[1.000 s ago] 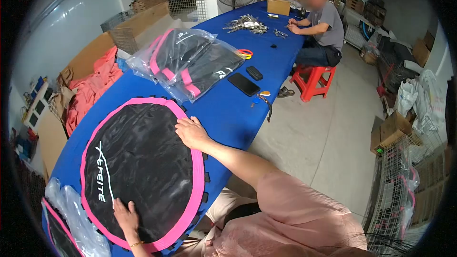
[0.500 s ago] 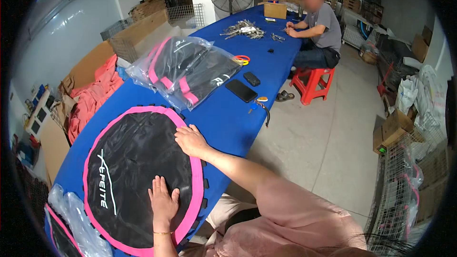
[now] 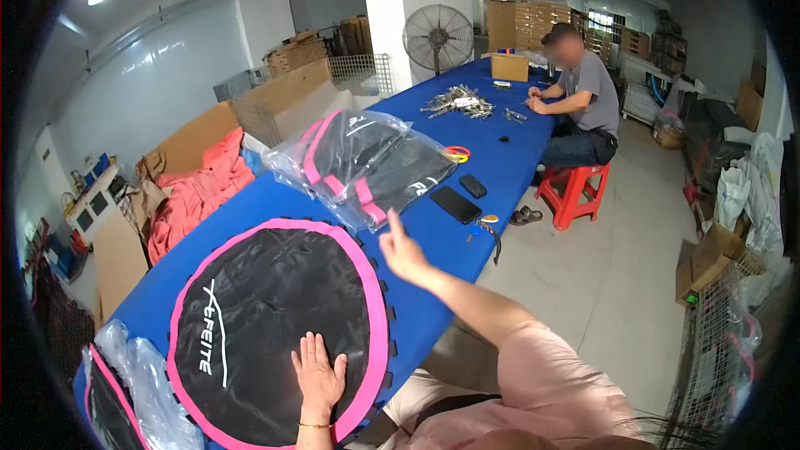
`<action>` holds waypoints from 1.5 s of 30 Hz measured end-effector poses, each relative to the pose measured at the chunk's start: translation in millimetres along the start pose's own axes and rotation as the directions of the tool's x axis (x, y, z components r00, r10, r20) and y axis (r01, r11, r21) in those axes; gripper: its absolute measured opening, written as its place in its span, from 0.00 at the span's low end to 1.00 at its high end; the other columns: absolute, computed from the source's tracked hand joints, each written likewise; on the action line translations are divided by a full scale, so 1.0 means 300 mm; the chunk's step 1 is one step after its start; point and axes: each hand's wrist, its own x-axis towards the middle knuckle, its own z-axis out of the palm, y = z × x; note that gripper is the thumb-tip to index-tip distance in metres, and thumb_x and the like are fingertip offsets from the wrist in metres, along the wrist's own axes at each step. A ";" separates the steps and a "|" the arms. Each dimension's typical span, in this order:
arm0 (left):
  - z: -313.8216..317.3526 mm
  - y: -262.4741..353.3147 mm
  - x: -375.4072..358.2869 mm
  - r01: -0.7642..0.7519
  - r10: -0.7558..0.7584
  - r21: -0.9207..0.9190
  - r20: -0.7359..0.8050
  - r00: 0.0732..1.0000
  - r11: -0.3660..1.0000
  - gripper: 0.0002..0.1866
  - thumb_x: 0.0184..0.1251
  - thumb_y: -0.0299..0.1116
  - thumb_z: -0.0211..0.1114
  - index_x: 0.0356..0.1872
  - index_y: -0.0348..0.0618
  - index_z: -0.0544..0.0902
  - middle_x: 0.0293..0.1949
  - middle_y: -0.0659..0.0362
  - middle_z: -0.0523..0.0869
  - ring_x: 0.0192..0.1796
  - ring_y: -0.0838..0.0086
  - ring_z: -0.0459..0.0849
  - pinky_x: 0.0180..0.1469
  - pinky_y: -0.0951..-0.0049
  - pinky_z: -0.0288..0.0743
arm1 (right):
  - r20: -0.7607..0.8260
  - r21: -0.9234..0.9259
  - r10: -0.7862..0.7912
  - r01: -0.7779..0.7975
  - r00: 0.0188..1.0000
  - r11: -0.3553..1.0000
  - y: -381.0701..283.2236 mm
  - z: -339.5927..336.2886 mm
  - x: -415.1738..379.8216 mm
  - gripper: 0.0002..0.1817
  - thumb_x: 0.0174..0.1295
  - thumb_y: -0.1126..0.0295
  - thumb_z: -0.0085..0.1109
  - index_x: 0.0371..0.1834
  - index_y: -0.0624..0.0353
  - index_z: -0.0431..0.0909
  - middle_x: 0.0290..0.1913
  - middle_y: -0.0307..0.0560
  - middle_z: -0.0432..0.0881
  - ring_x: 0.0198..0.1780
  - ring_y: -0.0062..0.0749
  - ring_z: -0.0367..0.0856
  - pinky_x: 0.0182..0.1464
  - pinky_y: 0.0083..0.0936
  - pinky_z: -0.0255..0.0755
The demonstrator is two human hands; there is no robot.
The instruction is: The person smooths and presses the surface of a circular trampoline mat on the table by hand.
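Observation:
A round black mat (image 3: 267, 300) with a pink rim and white lettering lies on the blue-covered table (image 3: 450, 287). Flat on the mat's lower right part rests my left hand (image 3: 320, 375), fingers stretched out. My right hand (image 3: 404, 257) is just beyond the mat's right rim, one finger extended toward the bagged mats; its other fingers are partly hidden, and it holds nothing visible. Clear plastic covers those black and pink mats (image 3: 367, 162) farther up the table. Another plastic-wrapped piece (image 3: 112, 400) sits at the lower left.
A phone (image 3: 456, 205), a small black case (image 3: 472, 187), keys (image 3: 492, 229) and orange-handled scissors (image 3: 457, 152) lie right of the bags. Farther back are a metal parts pile (image 3: 460, 102), a carton (image 3: 509, 67) and a person (image 3: 583, 87) on a red stool (image 3: 573, 196).
My right hand has left the mat's upper right rim and is now to its right with a finger raised. My left hand remains on the mat. The view has tilted up and shifted left.

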 end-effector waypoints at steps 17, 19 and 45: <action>-0.007 -0.001 -0.009 -0.021 0.022 0.035 -0.030 0.999 0.999 0.37 0.79 0.48 0.57 0.79 0.34 0.62 0.81 0.44 0.61 0.84 0.52 0.57 0.83 0.44 0.45 | -0.259 0.459 0.457 -0.307 0.851 0.833 0.124 -0.551 0.334 0.44 0.69 0.74 0.49 0.87 0.56 0.39 0.23 0.47 0.81 0.17 0.33 0.81 0.18 0.30 0.74; -0.010 0.003 -0.008 -0.024 0.025 0.015 -0.045 0.999 1.000 0.38 0.78 0.49 0.58 0.79 0.34 0.63 0.81 0.43 0.63 0.83 0.50 0.57 0.83 0.43 0.45 | -0.218 0.341 0.297 -0.213 0.930 0.916 0.109 -0.485 0.307 0.41 0.70 0.75 0.48 0.85 0.59 0.45 0.16 0.46 0.78 0.13 0.34 0.77 0.16 0.32 0.69; 0.019 -0.012 0.003 0.026 -0.090 -0.263 -0.233 0.968 0.964 0.26 0.75 0.35 0.62 0.67 0.25 0.73 0.76 0.35 0.67 0.74 0.45 0.72 0.79 0.51 0.62 | 0.405 -0.323 -0.307 0.448 0.862 0.833 -0.143 0.120 -0.320 0.22 0.75 0.62 0.53 0.68 0.59 0.77 0.74 0.55 0.74 0.79 0.50 0.64 0.80 0.51 0.51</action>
